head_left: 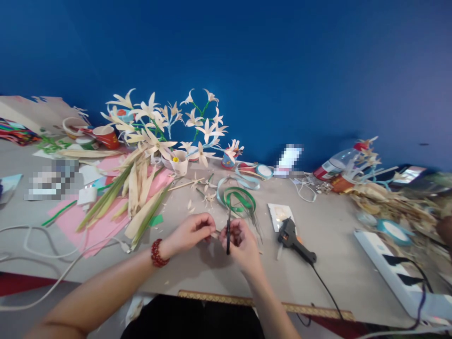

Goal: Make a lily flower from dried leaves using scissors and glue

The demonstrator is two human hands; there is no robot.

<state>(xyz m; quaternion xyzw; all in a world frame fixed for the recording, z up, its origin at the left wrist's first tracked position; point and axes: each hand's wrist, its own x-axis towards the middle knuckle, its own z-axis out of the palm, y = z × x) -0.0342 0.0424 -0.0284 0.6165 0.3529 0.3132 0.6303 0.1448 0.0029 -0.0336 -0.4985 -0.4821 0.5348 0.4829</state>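
My left hand (192, 231), with a red bead bracelet (157, 253) at the wrist, pinches a small pale strip of dried leaf (215, 232) between its fingertips. My right hand (240, 242) is closed round dark scissors (228, 230), held upright against that strip. Both hands meet just above the grey table (197, 268), close to its near edge. Just beyond them lies a coil of green ribbon (240, 200).
A black glue gun (294, 239) with its cord lies to the right, a white power strip (399, 273) further right. Dried leaves (141, 197) on pink paper (95, 226) lie at left. Handmade pale flowers (158, 125) stand in cups at the back, before a blue wall.
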